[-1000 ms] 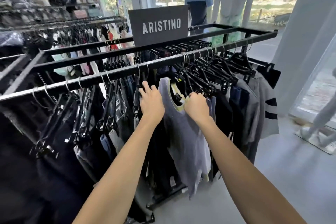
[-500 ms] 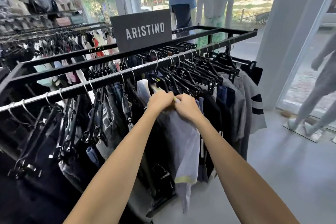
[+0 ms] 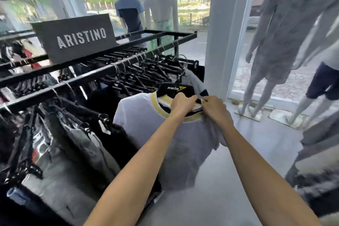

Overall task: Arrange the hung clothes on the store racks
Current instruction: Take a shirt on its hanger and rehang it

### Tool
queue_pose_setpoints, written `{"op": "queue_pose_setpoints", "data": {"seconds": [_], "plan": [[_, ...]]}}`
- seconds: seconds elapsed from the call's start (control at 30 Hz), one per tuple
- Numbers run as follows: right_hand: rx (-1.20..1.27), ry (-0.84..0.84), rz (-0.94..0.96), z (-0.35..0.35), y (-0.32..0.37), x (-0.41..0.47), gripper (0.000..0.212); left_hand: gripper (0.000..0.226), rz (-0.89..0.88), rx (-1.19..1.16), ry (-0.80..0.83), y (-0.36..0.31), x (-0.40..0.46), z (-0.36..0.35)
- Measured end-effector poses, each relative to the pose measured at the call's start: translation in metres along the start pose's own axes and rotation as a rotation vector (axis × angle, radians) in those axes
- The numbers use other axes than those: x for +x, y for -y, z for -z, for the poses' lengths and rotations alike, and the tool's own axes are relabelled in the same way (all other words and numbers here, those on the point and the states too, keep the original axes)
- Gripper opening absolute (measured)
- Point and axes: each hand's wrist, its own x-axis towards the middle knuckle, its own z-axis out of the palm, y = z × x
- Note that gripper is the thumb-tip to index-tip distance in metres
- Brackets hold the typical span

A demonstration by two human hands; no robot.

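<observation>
The rack (image 3: 113, 68) ran from the near left up to its far right corner, its front rail crowded with dark garments (image 3: 69, 134) on black hangers (image 3: 139, 77) and its top carrying the ARISTINO sign (image 3: 77, 37). Half a second earlier the grey T-shirt (image 3: 165, 143) hung edge-on among its neighbours on that front rail; now it had been drawn out in front of the rail's right end and turned, so that its broad face looked toward the person. I judged this to mean the shirt was off, or nearly off, the rail and was being straightened on its hanger before rehanging; the hook could not be seen.

The shirt's long axis ran straight down from collar to hem, with its yellow-trimmed neckline (image 3: 156, 98) uppermost and its shoulders spread left to right. The hanger's KWIN-marked neck (image 3: 174, 89) stood above the collar, pointing up.

The left hand (image 3: 181, 103) was closed on the hanger bar inside the collar. The right hand (image 3: 213, 106) sat just beside it, fingers pinched together on the collar at the right shoulder.
</observation>
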Motion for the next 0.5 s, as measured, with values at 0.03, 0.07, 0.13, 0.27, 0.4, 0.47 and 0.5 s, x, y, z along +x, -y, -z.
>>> {"op": "queue_pose_setpoints", "data": {"seconds": [0.03, 0.07, 0.13, 0.27, 0.4, 0.47, 0.5], "plan": [[-0.005, -0.025, -0.031, 0.013, -0.012, -0.002, 0.031, 0.048, -0.019, 0.01, 0.029, -0.01, -0.004, -0.016], [-0.016, -0.055, -0.052, 0.027, -0.025, -0.003, 0.029, 0.046, -0.038, 0.01, 0.061, -0.019, -0.007, -0.033], [-0.045, -0.106, -0.095, 0.054, -0.051, -0.007, 0.028, 0.042, -0.084, -0.014, 0.119, -0.038, -0.017, -0.065], [-0.131, -0.163, -0.199, 0.103, -0.09, -0.026, 0.029, 0.057, -0.148, -0.028, 0.193, -0.074, -0.044, -0.126], [-0.084, -0.264, -0.356, 0.136, -0.123, -0.05, 0.033, 0.066, -0.234, 0.076, 0.27, -0.099, -0.066, -0.176], [-0.069, -0.267, -0.42, 0.151, -0.136, -0.063, 0.029, 0.055, -0.274, 0.093, 0.346, -0.105, -0.073, -0.191], [-0.051, -0.23, -0.423, 0.157, -0.14, -0.07, 0.025, 0.048, -0.291, 0.085, 0.385, -0.105, -0.074, -0.196]]}}
